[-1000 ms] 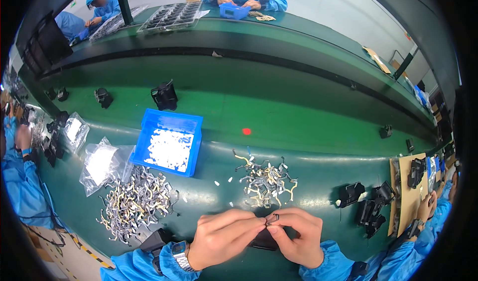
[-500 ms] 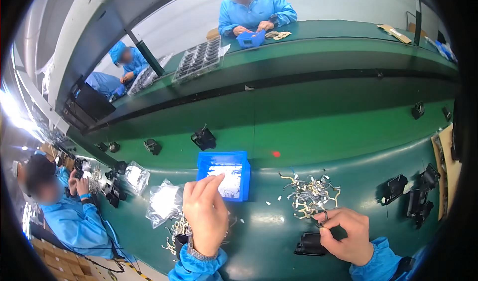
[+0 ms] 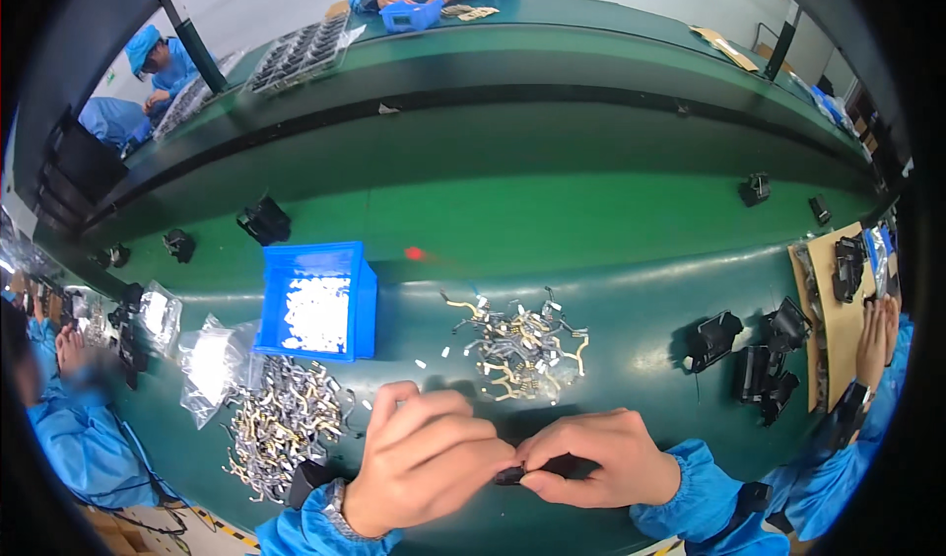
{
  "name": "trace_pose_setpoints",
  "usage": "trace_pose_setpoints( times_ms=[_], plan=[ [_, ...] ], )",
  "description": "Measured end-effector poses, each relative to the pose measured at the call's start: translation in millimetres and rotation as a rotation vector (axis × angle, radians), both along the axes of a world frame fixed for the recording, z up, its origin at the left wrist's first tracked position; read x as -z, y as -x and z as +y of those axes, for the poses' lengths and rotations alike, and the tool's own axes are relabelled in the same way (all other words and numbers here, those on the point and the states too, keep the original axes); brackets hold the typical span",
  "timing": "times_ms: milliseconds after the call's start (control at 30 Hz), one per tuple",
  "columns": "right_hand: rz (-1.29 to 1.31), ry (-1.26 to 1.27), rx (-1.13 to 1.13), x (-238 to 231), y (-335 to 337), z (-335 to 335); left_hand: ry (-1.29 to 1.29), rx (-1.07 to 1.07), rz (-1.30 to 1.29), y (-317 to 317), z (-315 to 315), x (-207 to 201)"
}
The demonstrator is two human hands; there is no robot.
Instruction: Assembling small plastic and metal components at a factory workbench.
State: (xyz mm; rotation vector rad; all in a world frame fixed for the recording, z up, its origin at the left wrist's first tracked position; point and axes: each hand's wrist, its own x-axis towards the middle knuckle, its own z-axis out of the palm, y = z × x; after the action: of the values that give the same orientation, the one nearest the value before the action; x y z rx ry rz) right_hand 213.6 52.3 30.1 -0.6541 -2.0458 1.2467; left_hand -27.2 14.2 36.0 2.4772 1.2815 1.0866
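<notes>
My left hand and my right hand meet fingertip to fingertip near the front of the bench, both closed in a pinch. What lies between the fingertips is too small and covered to name. A black plastic part shows partly behind and beneath the hands. Just beyond them lies a loose pile of short cream and grey wire leads, with a few tiny white pieces around it. Left of the hands spreads a larger heap of similar leads. Behind that heap stands a blue bin holding small white pieces.
Clear plastic bags lie left of the bin. Black housings sit at the right, near a cardboard sheet. A green belt runs behind, carrying black parts. Co-workers in blue sit left, right and across.
My left hand has left the blue bin and come to my right hand, which moved off the wire pile. The view has swung right, bringing a co-worker's hands in at the right edge.
</notes>
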Motion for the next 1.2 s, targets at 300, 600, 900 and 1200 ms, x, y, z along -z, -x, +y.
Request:
trace_pose_setpoints(
  times_ms=[300, 600, 900, 1200],
  plan=[
    [0.12, 0.123, -0.028, -9.4, -18.1, 7.0, 0.216, 0.036, -0.326, 2.0, 2.2, 5.1],
    [-0.127, -0.165, -0.418, -25.6, -27.5, 25.4, 0.337, 0.24, 0.052, -1.6, 0.8, 31.5],
    [-0.239, -0.177, -0.409, -12.9, -27.7, 27.5, 0.308, 0.198, 0.041, -1.7, -2.5, 33.4],
    [-0.249, -0.175, -0.397, -10.9, -27.0, 28.9, 0.274, 0.19, 0.038, -3.2, -2.9, 33.6]
  ],
)
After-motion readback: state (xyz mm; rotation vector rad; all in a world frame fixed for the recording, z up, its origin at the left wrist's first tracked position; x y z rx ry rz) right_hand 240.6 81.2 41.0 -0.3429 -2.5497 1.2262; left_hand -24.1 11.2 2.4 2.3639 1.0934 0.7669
